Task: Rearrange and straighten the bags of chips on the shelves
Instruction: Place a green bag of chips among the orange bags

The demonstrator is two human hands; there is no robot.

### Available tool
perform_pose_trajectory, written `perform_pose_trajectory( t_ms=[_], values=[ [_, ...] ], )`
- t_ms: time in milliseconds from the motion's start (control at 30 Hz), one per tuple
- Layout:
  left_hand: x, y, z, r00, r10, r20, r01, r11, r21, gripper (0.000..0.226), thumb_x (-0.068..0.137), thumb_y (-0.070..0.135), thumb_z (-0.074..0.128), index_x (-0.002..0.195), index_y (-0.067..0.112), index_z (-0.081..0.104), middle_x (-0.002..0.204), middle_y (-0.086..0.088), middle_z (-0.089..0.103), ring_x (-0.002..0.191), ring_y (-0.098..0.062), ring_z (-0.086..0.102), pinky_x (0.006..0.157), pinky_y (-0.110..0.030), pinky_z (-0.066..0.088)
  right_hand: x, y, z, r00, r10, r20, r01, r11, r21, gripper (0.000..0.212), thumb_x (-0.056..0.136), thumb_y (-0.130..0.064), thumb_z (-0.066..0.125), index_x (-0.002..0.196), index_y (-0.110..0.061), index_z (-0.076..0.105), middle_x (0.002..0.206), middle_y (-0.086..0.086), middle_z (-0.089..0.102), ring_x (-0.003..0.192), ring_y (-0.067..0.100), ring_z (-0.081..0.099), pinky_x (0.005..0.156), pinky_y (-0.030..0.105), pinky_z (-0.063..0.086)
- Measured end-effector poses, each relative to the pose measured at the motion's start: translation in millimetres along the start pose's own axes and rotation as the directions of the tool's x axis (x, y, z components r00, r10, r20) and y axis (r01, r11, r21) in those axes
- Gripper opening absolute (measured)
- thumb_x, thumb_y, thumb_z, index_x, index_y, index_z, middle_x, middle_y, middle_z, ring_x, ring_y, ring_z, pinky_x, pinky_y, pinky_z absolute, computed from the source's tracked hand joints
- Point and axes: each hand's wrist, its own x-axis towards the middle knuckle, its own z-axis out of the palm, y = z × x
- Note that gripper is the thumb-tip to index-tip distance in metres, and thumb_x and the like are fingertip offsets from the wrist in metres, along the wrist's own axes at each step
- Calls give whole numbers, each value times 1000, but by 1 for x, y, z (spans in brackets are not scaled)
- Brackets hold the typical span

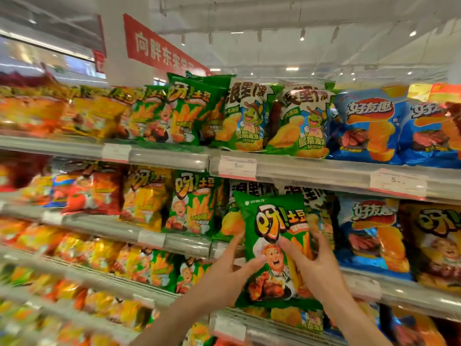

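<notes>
A green chip bag point(272, 216) with a cartoon chef is held upright in front of the second shelf point(294, 171), away from the rows. My left hand point(224, 273) grips its left edge, thumb across the front. My right hand point(316, 265) grips its right side, thumb on the front and fingers behind. Matching green bags point(193, 203) stand on the second shelf to the left. Behind the held bag stand white-and-green wavy chip bags point(252, 191), partly hidden.
The top shelf carries green bags point(189, 108), white-and-green wavy chip bags point(249, 116) and blue bags point(366, 123). Blue bags point(374, 233) and a yellow bag point(434, 243) stand to the right of my hands. Price tags point(237, 167) line the shelf rails. Lower shelves hold orange and yellow bags.
</notes>
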Motion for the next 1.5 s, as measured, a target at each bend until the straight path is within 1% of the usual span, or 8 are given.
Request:
perform_pose_trajectory(
  t_ms=[200,333,433,633,767,1233,1433,1500],
  values=[
    [-45,-47,-106,991,8,-132,-16,998,-64,90,73,78,62,146,62,12,144,23,40,133,-3,43,113,-37,39,-21,-31,119,996,-18,92,20,1000,-21,96,55,-76,72,134,-34,39,115,-7,64,104,18,63,94,46,52],
    [-85,-83,-185,981,45,-189,-68,991,-116,70,84,61,62,139,63,19,124,37,45,100,27,50,82,-10,50,-45,-52,211,985,-51,162,55,998,-23,107,54,-81,70,142,-33,35,121,-7,58,110,18,57,93,42,50],
    [-113,-113,-241,970,40,-238,-77,986,-146,72,80,67,66,138,65,23,137,30,49,124,12,46,98,-22,48,-63,-65,276,971,-92,220,89,996,22,99,63,-72,72,143,-29,34,123,-11,50,111,13,48,89,34,40],
    [-157,-153,-335,940,-4,-342,-73,975,-209,68,85,50,66,140,55,26,125,29,53,95,18,62,77,-14,52,-80,-90,390,930,-101,354,96,995,32,96,72,-68,69,149,-31,25,141,-8,42,125,16,41,99,38,35],
    [-164,-181,-386,905,-28,-424,-76,971,-227,64,89,41,66,140,51,27,122,27,53,89,21,61,69,-6,49,-77,-102,459,905,-118,408,107,993,50,74,73,-61,74,131,-35,36,122,-21,51,112,7,47,96,34,38],
    [-126,-259,-590,822,-34,-568,-46,991,-125,54,92,32,64,133,50,34,120,28,54,97,25,55,74,-4,47,-1,-132,704,858,-213,468,180,977,115,77,62,-70,79,124,-36,46,121,-13,61,110,6,59,100,38,47],
    [-104,-296,-663,828,-32,-560,-48,991,-127,78,76,66,71,140,59,28,136,25,54,118,8,57,102,-30,47,21,-146,776,858,-247,451,228,969,96,89,61,-76,74,133,-35,41,123,-17,55,115,7,56,102,39,46],
    [-94,-301,-677,829,-20,-559,-60,990,-125,76,77,60,69,140,54,27,130,29,53,107,16,59,89,-16,50,27,-150,790,866,-254,431,241,967,87,87,64,-71,75,134,-33,41,122,-18,53,115,8,56,101,37,46]
  ],
)
